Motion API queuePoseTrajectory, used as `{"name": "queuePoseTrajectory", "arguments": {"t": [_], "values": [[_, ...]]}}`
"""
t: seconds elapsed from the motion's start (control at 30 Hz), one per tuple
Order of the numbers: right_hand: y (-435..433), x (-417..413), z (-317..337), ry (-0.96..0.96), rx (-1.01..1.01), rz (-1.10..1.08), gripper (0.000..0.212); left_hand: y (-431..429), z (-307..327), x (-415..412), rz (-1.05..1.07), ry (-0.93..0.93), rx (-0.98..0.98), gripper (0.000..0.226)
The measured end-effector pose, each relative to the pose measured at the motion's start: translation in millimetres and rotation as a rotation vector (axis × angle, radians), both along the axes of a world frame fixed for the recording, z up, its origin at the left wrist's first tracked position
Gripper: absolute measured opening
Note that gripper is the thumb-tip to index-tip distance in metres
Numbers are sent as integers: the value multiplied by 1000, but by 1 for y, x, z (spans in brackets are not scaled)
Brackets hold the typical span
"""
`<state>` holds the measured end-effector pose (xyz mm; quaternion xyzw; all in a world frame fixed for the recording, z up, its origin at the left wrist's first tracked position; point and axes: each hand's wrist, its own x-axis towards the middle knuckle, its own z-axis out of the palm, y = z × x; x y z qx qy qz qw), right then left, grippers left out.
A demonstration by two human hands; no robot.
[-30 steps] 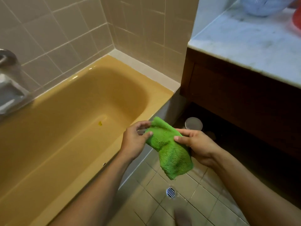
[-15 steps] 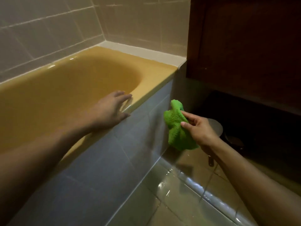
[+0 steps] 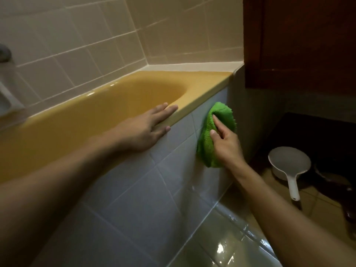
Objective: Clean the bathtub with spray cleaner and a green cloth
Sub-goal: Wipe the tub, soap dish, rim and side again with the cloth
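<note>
The bathtub (image 3: 202, 81) is a mustard-yellow shell with a hard, glossy surface, a rounded far end and a broad flat rim that catches small highlights along the wall side. Its outer side is a panel of pale grey square tiles (image 3: 154, 189), smooth and shiny, with light grout lines.

The left hand (image 3: 146, 130) lies released on the tub's near rim, palm down. Its fingers are straight and close together, reaching over the rim's inner edge, and the thumb hangs over the outer edge onto the tiles.

The right hand (image 3: 225, 145) is grasping the green cloth (image 3: 221, 112). The forefinger and thumb dig into its pile, and the other fingers curl behind the bunched fabric. The cloth is a thick, fuzzy microfibre in bright green, gathered into a rough oval with a frayed-looking edge. It lies against the tiled side panel just under the rim, near the tub's far right corner.

Matt beige tiles cover the wall (image 3: 86, 31) behind the tub. A dark reddish-brown wooden cabinet (image 3: 298, 41) stands at the tub's far end. The floor (image 3: 221, 247) is glazed tile, glossy with bright reflections near the panel's foot. A white plastic dipper (image 3: 289, 162) with a round bowl and a straight handle rests on the floor, well apart from the cloth.
</note>
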<state>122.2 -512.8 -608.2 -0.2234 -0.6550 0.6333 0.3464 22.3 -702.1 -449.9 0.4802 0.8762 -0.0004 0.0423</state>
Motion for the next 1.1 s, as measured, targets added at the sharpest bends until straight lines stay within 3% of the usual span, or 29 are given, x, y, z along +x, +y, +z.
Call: {"name": "queuePoseTrajectory", "arguments": {"t": [0.2, 0.3, 0.4, 0.67, 0.83, 1.1], "values": [[-8, 3, -10, 152, -179, 23, 50, 2, -2, 6, -3, 35, 7, 61], [-4, 1, -18, 83, -6, -74, 47, 2, -2, 6, -5, 21, 16, 61], [-1, -8, -18, 1, 215, -165, 59, 2, -2, 3, -3, 11, 18, 61], [-7, -28, -32, -169, 377, -274, 64, 0, -4, -1, -12, 2, 13, 63], [-3, -33, -36, -15, 325, -147, 68, 0, -2, 1, -7, -4, 15, 72], [12, -35, -44, 1, 312, -111, 81, 0, -2, -5, -56, 12, -39, 72]]}}
